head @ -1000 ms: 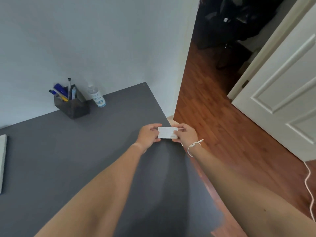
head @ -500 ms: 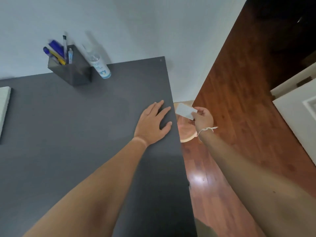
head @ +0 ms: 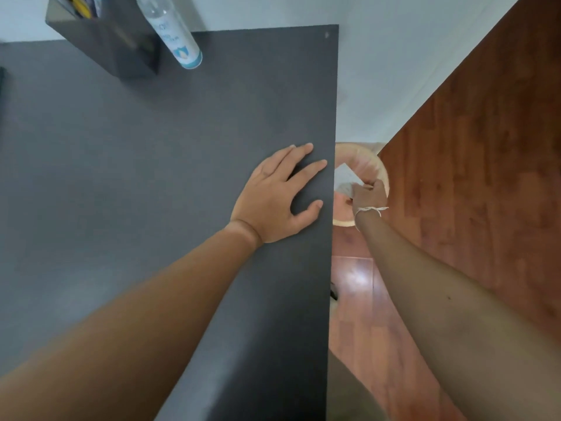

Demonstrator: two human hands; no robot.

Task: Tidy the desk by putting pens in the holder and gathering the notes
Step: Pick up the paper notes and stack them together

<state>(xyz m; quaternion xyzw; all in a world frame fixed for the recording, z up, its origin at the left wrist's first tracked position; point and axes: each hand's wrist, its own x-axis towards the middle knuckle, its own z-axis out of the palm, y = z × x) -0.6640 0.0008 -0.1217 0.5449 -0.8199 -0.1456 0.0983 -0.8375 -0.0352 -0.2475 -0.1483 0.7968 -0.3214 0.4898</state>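
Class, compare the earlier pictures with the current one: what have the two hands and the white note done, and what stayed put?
The left hand let go of the note and now lies flat on the desk. The right hand carried the note off the desk's edge and down over the round bin, still gripping it. The pen holder and bottle stayed put.

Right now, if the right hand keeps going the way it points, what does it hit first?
Probably the round bin on the floor beside the desk. The right hand hangs over its opening with the white note in its grip, pointing down into it. Depth is unclear from above.
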